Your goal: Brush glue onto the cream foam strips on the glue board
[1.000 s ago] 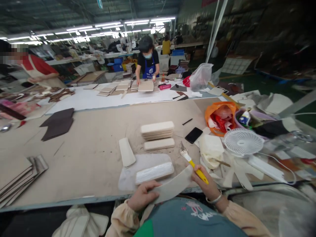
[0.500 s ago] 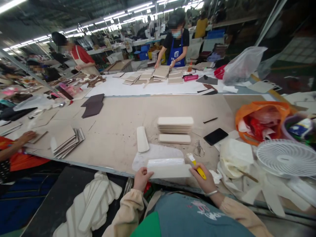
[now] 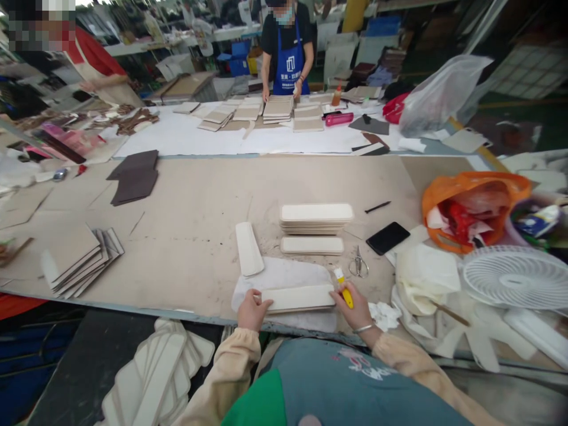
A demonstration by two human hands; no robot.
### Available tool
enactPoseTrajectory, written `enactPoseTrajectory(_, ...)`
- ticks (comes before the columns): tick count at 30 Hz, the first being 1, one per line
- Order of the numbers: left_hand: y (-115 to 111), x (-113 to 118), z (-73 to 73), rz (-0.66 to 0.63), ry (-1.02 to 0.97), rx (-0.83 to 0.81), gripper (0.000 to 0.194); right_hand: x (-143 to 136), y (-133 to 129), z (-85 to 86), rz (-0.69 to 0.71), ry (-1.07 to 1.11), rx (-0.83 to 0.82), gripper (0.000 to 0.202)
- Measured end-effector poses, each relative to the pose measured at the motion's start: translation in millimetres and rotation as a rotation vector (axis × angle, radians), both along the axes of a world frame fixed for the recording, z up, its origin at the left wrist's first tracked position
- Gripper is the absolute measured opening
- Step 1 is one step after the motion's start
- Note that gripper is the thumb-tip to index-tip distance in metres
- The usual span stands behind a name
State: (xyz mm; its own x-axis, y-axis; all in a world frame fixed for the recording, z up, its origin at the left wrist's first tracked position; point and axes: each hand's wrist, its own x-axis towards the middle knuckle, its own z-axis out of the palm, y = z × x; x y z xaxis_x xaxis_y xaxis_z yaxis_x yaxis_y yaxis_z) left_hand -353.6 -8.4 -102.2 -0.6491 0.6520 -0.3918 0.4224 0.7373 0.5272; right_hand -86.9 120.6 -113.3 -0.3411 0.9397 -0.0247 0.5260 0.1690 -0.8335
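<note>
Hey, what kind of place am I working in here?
Probably a factory workshop for cut leather or fabric pieces: there are stacks of pale strips on the long table, piles of flat panels opposite, and a co-worker in a blue apron.

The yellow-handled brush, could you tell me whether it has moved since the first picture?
Yes, leftward: the brush handle, then right of the scissors, is now left of them.

The tabletop (image 3: pixel 199 236) offers bare passage left of the white strips (image 3: pixel 249 248); scissors (image 3: pixel 358 263) and phone (image 3: pixel 387 238) obstruct the right.
</note>
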Motion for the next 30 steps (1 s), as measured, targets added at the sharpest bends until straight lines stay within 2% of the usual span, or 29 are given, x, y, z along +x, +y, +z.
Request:
enactPoseTrajectory(5,1.6,-1.8,-2.1,-0.040,-0.005,-0.052,0.043,-4.7,2.9,-2.0,0.026,-0.047,0.025,0.020)
enactPoseTrajectory(13,1.9,-5.3,-1.5,-0.071,0.026,-0.102,0.044,-5.7,3.2,-6.0,0.040,-0.132,0.024,0.016)
enactPoseTrajectory(20,2.2,-5.8,-3.4,-0.113,0.089,-0.081,0.050,-4.1,2.9,-7.5,0.007,-0.139,0.019,0.014)
enactPoseTrajectory(25,0.1,-4.3,-6.1,-0.120,0.102,-0.059,0.053,-2.9,3.7,-9.0,-0.019,-0.142,0.095,0.021)
enactPoseTrajectory(30,-1.6,-5.6,-12.4,-0.177,0.127,-0.006,0.052,-5.3,5.1,-13.2,-0.007,-0.138,0.072,0.025)
